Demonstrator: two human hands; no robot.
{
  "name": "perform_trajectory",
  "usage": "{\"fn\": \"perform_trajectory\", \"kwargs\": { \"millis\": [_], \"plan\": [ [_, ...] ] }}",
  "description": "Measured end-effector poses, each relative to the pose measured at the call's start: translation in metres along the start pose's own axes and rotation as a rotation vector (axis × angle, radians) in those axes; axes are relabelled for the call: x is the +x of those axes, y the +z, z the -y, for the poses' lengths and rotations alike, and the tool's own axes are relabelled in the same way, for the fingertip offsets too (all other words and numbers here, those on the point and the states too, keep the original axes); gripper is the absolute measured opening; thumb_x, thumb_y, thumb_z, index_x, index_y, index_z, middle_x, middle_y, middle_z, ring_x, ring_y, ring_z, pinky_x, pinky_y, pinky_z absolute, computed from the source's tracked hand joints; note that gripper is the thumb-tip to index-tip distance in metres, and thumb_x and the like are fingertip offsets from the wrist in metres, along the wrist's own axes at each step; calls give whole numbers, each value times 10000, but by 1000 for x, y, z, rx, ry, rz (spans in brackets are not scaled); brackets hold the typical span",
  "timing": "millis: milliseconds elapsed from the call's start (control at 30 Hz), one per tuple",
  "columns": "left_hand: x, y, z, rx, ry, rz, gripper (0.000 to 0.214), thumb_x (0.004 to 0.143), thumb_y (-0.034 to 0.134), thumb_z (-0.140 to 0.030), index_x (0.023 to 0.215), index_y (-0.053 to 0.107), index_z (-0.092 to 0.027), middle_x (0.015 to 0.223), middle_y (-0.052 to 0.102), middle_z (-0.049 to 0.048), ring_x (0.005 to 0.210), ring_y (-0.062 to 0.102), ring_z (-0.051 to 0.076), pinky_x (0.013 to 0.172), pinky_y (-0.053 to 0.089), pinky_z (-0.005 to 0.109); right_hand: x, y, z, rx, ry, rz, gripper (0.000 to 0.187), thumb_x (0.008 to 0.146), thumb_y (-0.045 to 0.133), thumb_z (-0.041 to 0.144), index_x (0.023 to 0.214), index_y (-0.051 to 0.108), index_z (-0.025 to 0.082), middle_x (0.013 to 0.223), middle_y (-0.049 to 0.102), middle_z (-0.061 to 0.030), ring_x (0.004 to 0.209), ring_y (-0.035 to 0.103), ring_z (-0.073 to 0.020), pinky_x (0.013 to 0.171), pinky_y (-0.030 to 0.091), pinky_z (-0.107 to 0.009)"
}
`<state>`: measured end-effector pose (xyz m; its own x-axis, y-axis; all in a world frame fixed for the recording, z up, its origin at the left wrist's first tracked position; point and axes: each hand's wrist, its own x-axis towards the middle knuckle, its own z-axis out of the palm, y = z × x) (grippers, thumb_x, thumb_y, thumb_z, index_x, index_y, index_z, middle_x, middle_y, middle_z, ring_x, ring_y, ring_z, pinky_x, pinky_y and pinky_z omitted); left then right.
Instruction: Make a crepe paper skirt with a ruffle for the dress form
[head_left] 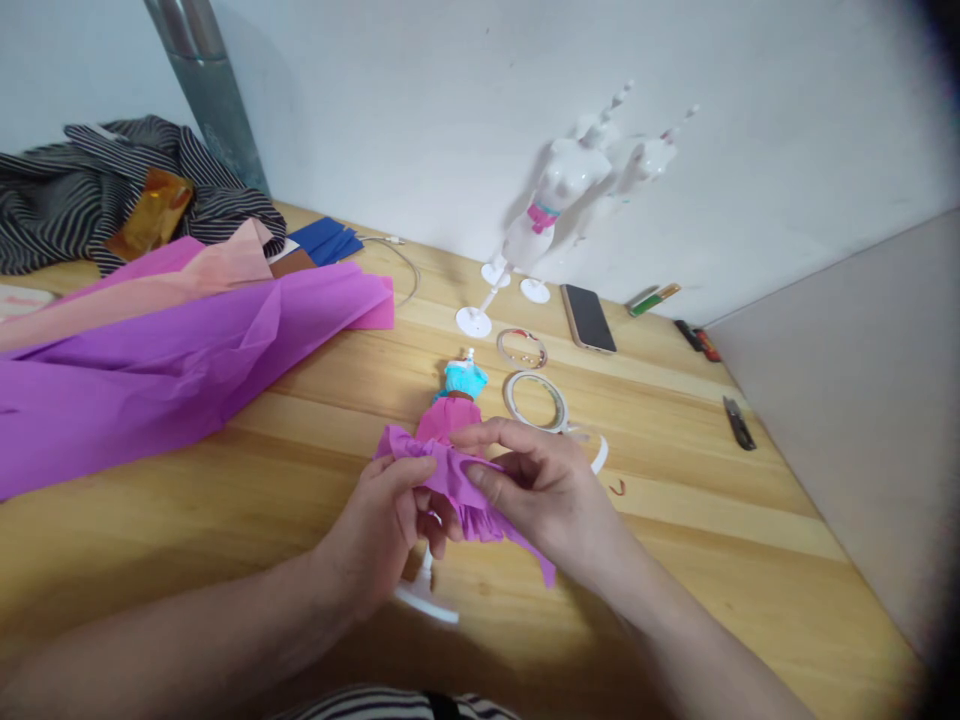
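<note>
Between my hands is a gathered strip of purple crepe paper (454, 478), its right end hanging down. My left hand (394, 510) pinches its left part with the thumb on top. My right hand (536, 480) pinches it farther right between thumb and fingers. Right behind the strip is a small mannequin (465, 380) dressed in a turquoise top, a brown waistband and a pink skirt (448, 418). Its white stand (427, 600) shows below my hands. The strip hides the lower skirt, and I cannot tell whether the two are joined.
Large purple paper sheets (247, 350) lie at left, before a striped cloth (45, 210) and a tall bottle (225, 110). White mannequins (574, 170) stand by the wall. Tape rolls (536, 402), a phone (589, 318), a green pen (654, 300) and a cutter (739, 424) lie to the right.
</note>
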<state>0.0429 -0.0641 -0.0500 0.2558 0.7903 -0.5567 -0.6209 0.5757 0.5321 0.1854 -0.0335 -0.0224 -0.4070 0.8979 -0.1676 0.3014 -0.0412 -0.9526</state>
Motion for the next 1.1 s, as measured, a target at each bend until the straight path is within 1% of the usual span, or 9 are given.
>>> {"fn": "perform_trajectory", "kwargs": {
  "millis": [167, 233, 300, 400, 567, 667, 767, 967, 1100],
  "plan": [
    [-3, -2, 3, 38, 58, 37, 53, 490, 554, -195, 532, 549, -162, 482, 561, 7, 456, 519, 135, 330, 370, 197, 0, -11, 8, 0, 4, 46, 228, 848, 565, 324, 967, 644, 146, 744, 611, -33, 578, 534, -111, 479, 418, -219],
    [-3, -3, 4, 87, 81, 46, 106, 455, 527, -147, 552, 564, -165, 474, 554, -7, 459, 507, 127, 328, 368, 186, -3, -18, 13, -74, -55, 65, 247, 864, 552, 328, 1039, 627, 171, 849, 633, -54, 710, 593, -151, 572, 481, -252],
    [-3, -2, 5, 189, 89, 34, 112, 456, 526, -133, 555, 567, -163, 460, 538, -25, 416, 469, 101, 328, 359, 178, -10, -23, 19, -254, -143, 71, 344, 831, 612, 299, 1165, 583, 219, 1026, 620, -72, 901, 606, -198, 728, 517, -311],
    [-1, 1, 4, 356, 95, -15, 49, 496, 559, -168, 542, 546, -158, 447, 513, -44, 334, 395, 58, 319, 329, 175, -21, -26, 25, -586, -264, 122, 651, 772, 684, 226, 1362, 422, 312, 1273, 498, -83, 1113, 532, -245, 902, 484, -385],
    [1, 8, 3, 510, 82, -86, 112, 524, 604, -229, 603, 547, -174, 411, 475, -75, 275, 362, 62, 277, 321, 191, -26, -23, 27, -949, -362, 168, 649, 851, 460, 68, 1427, 319, 332, 1279, 448, -104, 777, 575, -151, 627, 500, -291],
    [2, 9, 5, 562, 80, -93, 103, 539, 615, -231, 590, 545, -175, 386, 463, -77, 253, 364, 68, 259, 297, 186, -16, -23, 30, -1085, -460, 150, 511, 840, 432, 42, 1296, 502, 261, 1160, 512, -106, 724, 545, -150, 544, 414, -252],
    [6, 10, 9, 588, 110, -127, 111, 546, 638, -238, 608, 576, -170, 368, 471, -71, 250, 358, 67, 261, 264, 179, 1, -25, 37, -1034, -506, 146, 287, 851, 452, 66, 1016, 653, 187, 976, 567, -83, 731, 540, -142, 569, 380, -237],
    [14, 14, 11, 451, 283, -204, 204, 543, 700, -269, 474, 539, -166, 304, 360, -83, 280, 261, 27, 317, 196, 181, 37, -22, 49, -924, -474, 238, 161, 812, 511, 58, 736, 626, 141, 754, 565, -31, 671, 510, -123, 579, 334, -233],
    [15, 15, 4, 341, 338, -222, 255, 533, 733, -282, 451, 524, -161, 326, 361, -84, 318, 261, 24, 353, 202, 183, 48, -21, 48, -837, -448, 291, 184, 768, 500, 0, 769, 629, 131, 741, 605, -28, 681, 526, -128, 589, 342, -230]
  ]
}}
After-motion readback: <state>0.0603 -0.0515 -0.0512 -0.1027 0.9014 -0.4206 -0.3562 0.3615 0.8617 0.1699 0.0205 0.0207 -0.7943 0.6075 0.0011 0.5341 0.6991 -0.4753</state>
